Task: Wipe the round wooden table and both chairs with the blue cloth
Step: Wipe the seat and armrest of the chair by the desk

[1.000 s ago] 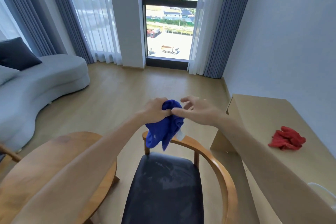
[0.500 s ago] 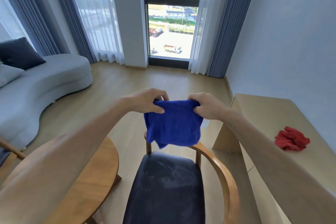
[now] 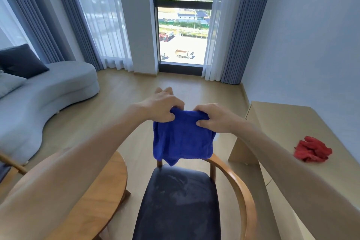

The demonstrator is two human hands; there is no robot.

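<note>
I hold the blue cloth (image 3: 182, 138) up in the air by its top edge. My left hand (image 3: 162, 106) pinches the left corner and my right hand (image 3: 213, 118) pinches the right corner. The cloth hangs folded over the curved backrest of a wooden chair (image 3: 245, 195) with a dusty dark seat (image 3: 177, 204). The round wooden table (image 3: 101, 193) lies at lower left, largely hidden by my left forearm. A bit of the second chair's wooden arm (image 3: 11, 163) shows at the far left edge.
A pale wooden desk (image 3: 288, 122) along the right wall carries a crumpled red cloth (image 3: 312, 149). A grey curved sofa (image 3: 44, 91) with cushions fills the left side. Bare wooden floor runs to the window and curtains ahead.
A second ago the cloth was bunched between both hands. I spread it out by its top corners, and my hands have since drawn slightly closer together.
</note>
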